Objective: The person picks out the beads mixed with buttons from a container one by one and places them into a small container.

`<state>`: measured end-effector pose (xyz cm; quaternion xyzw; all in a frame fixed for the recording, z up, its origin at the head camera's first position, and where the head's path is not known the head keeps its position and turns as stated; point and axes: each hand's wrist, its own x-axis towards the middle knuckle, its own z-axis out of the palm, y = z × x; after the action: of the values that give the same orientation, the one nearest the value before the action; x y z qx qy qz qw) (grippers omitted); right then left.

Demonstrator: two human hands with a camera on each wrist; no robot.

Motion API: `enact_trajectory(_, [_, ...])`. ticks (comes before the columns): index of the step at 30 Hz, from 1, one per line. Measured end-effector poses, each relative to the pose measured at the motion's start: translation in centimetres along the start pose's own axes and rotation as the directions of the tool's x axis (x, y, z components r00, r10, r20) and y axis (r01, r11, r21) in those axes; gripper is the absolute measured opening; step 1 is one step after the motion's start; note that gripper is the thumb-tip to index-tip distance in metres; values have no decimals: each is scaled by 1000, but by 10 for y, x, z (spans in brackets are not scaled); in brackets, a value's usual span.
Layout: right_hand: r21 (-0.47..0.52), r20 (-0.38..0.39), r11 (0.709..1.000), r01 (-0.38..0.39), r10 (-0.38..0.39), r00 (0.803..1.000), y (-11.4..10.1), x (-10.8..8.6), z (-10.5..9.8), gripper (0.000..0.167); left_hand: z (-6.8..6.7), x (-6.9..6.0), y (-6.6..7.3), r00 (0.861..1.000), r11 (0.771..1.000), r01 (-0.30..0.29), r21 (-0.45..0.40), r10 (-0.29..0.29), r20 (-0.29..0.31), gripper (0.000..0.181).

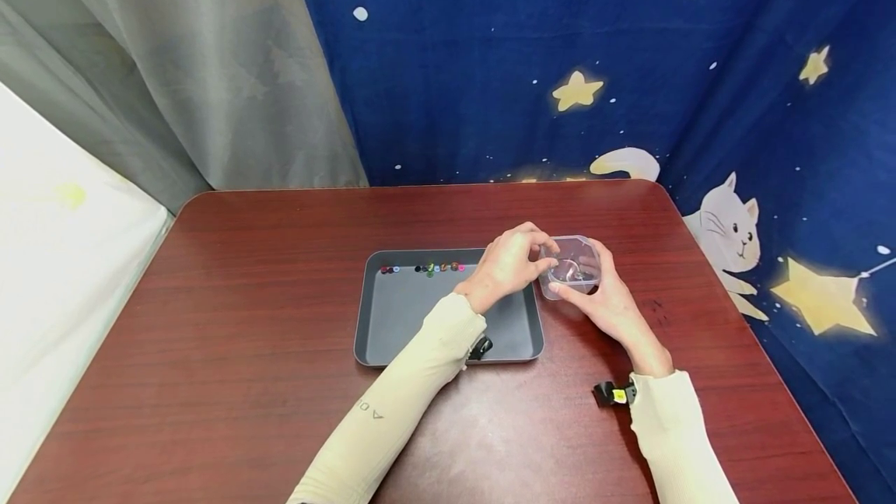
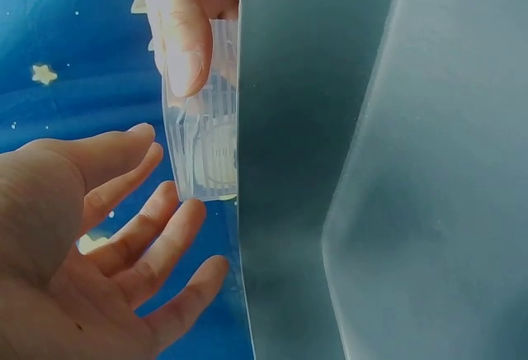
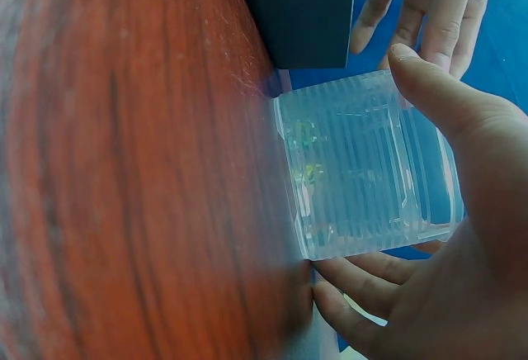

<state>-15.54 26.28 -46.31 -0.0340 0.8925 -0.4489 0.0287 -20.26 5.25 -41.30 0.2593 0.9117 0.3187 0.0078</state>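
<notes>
My right hand (image 1: 609, 298) grips a clear plastic container (image 1: 586, 243) on the table, thumb on the near side and fingers round the far right side. Its ribbed wall (image 3: 355, 170) faces the right wrist camera, and a few small coloured bits show through it. At the container's left rim is my left hand (image 1: 509, 261), thumb and fingers apart; in the left wrist view its loosely bent fingers (image 2: 169, 248) pinch nothing. Beneath that forearm lies a dark grey tray (image 1: 406, 317). A row of small coloured beads or buttons (image 1: 437, 267) lies along its far side, too small to tell apart.
The reddish-brown wooden table (image 1: 266, 317) extends around the tray and container. Behind it hang a grey curtain (image 1: 224, 61) and a blue star-patterned curtain (image 1: 476, 61). The tray's raised wall (image 3: 305, 13) stands close to the container.
</notes>
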Motion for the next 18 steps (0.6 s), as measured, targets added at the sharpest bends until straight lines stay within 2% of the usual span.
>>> enact_trajectory(18, [10, 7, 1000, -5, 5, 1000, -1, 0, -1, 104, 2, 0, -2, 999, 1000, 23, -4, -23, 25, 21])
